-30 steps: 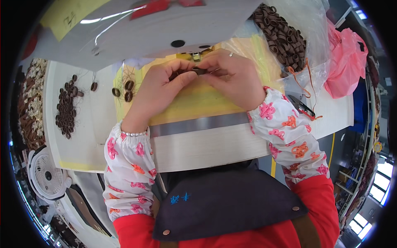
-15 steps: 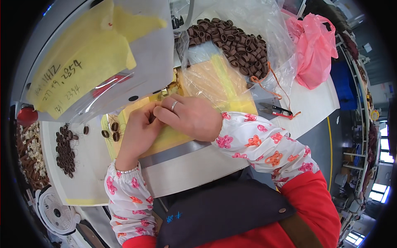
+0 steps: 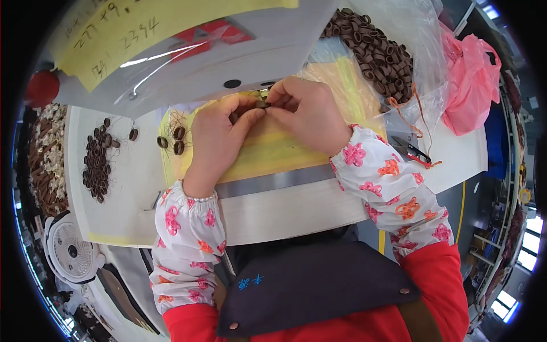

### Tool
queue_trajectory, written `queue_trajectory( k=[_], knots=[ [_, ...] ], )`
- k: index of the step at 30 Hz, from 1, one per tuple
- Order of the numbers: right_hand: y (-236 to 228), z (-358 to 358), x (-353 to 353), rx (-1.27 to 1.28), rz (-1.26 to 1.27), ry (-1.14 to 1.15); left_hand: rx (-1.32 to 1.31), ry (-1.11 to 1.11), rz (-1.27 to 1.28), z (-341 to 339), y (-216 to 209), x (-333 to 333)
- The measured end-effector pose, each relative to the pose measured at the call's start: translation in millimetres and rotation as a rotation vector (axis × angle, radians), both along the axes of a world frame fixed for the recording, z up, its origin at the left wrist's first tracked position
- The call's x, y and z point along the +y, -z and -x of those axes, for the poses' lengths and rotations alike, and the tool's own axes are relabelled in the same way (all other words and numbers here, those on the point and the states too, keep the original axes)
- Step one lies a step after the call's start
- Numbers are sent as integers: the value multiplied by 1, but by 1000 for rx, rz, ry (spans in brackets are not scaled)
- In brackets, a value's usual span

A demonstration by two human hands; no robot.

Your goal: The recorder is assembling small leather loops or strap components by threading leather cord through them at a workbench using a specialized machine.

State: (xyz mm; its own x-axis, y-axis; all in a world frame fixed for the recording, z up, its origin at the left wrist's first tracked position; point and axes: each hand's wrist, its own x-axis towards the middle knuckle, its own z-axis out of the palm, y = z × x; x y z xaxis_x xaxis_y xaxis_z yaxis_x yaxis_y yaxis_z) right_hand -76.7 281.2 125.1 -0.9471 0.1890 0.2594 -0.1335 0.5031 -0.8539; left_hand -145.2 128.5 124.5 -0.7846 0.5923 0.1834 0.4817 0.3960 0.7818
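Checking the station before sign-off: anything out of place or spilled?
Nothing looks spilled or damaged. One mild oddity: a single brown ring lies apart, between the ring pile and the small group by the left hand.

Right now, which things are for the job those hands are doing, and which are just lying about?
Likely for the job: small dark piece pinched by the left hand and right hand; grey machine; brown loops.

Probably just lying about: pink bag; white fan.
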Motion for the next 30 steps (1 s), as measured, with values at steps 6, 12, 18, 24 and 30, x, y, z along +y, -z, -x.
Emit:
queue_trajectory(
  k=[6, 12, 18, 24, 30],
  knots=[
    [5, 7, 1, 117, -142, 83, -32, -125, 67, 4, 4, 10],
    [9, 12, 6, 224, -251, 109, -101, -193, 136, 7, 5, 16],
    [12, 15, 6, 238, -255, 117, -33, -205, 71, 9, 14, 15],
    [11, 15, 7, 202, -298, 128, 146, -160, 28, 12, 19, 14],
    [8, 15, 10, 136, -354, 132, 138, -68, 26, 16, 16, 13]
  ],
)
